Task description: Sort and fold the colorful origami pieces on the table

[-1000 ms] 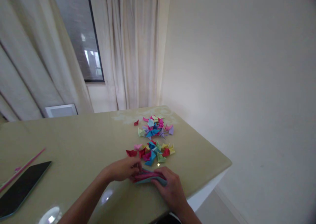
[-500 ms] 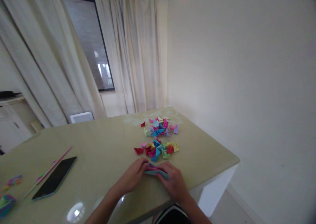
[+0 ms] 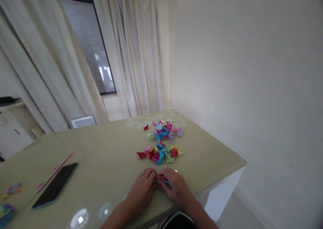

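Observation:
Both my hands rest on the beige table (image 3: 106,155) near its front edge. My left hand (image 3: 142,188) and my right hand (image 3: 176,187) meet, fingers curled and pressed on a small stack of coloured paper strips (image 3: 161,180), pink on top and blue beneath. Most of the stack is hidden under my fingers. Just beyond my hands lies a pile of folded paper pieces (image 3: 160,152) in red, blue, pink and yellow. A second pile of folded pieces (image 3: 164,130) lies farther back.
A dark phone (image 3: 54,186) lies at the left with a pink strip (image 3: 54,170) beside it. Coloured bits (image 3: 11,189) sit at the far left edge. The table's right corner (image 3: 242,161) drops off by the wall. Curtains and a window stand behind.
My hands have closed in on each other over the paper strips, which now show less. The view shifted from right to left, revealing more of the left table.

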